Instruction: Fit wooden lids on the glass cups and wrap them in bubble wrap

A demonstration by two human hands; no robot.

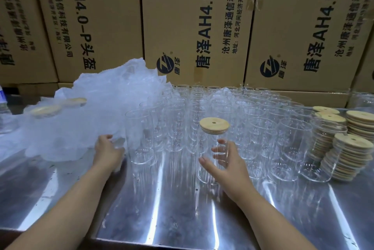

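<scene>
Hands, head view. Left hand (108, 149) reaches forward over the desk (182, 213) and pinches the near edge of the bubble wrap (97, 112), with the fingers curled into the sheet. Right hand (224, 161) grips a glass cup (205, 174) at mid-height. Its thumb lies across the near side, and the fingers (221, 142) curl round the far side, seen through the glass. Blur softens the cup's base, so whether it rests on the desk or is lifted just clear cannot be told. The cup is upright and carries a wooden lid (214, 125). The lid is round and pale, has a small hole near its centre, and sits flat on the rim.

Bubble wrap lies as a loose, crumpled heap on the left half of the desk, rising toward the back. At far left, two further lids (45, 111) show as pale discs under the film.

Open cups (202, 103), lidless and upright, stand in close rows across the middle and back of the desk, from just beside the heap to the right side. The gripped cup is at the front of these rows. Spare lids (353, 156) are piled in several stacks at the right edge, partly seen through the nearest cups.

Cardboard boxes (198, 26) printed with black characters form a wall behind the desk. The desk surface is polished metal and reflects the glass in long streaks.
</scene>
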